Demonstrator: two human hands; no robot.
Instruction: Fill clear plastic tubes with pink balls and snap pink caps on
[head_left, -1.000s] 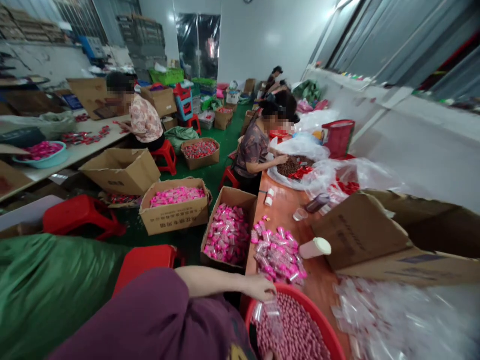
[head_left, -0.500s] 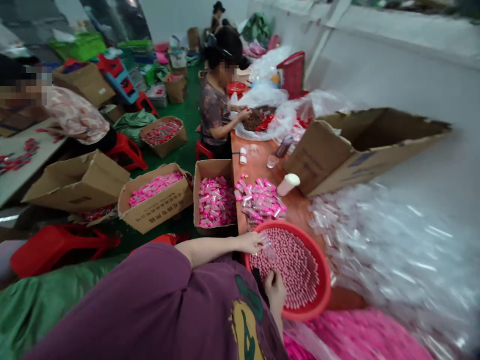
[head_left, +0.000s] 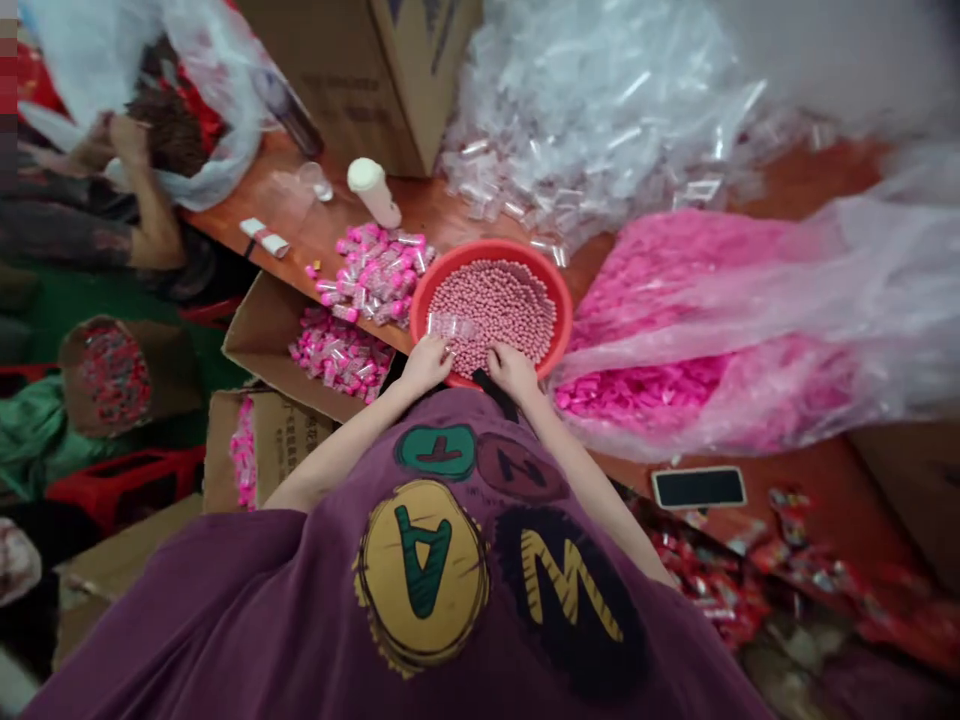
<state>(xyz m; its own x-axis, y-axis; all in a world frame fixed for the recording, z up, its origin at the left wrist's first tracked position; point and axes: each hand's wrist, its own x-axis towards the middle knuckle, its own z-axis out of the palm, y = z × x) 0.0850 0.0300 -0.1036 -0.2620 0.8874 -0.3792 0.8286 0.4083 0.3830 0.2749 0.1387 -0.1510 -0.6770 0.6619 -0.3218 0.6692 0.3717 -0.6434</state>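
Two bare hands of a person in a purple shirt rest at the near rim of a round red plastic basin [head_left: 565, 318] full of small pink beads [head_left: 502, 295]. The left hand [head_left: 428, 364] has its fingers closed on a clear plastic bundle of tubes [head_left: 452, 326], just beyond it over the beads, stretching roughly left to right. The right hand [head_left: 513, 371], fingers curled, is farther from the bundle; whether it pinches anything is unclear.
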